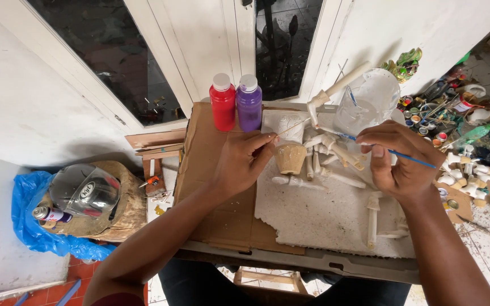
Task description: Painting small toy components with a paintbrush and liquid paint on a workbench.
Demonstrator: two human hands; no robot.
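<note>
My left hand [239,161] pinches a thin wooden stick [290,128] that reaches toward a small tan carved piece [289,157] on the white foam board [319,218]. My right hand [398,158] holds a blue-handled paintbrush [409,157], its tip pointing left over a cluster of white carved wooden parts [330,153]. A red paint bottle [223,103] and a purple paint bottle [249,104] stand just behind my left hand. A clear plastic cup [370,102] sits behind the parts.
Brown cardboard [199,153] lies under the left half of the work surface. Several small paint pots and painted figures [443,122] crowd the floor at right. A helmet [83,190] and spray can [49,215] rest on a stump over blue plastic at left.
</note>
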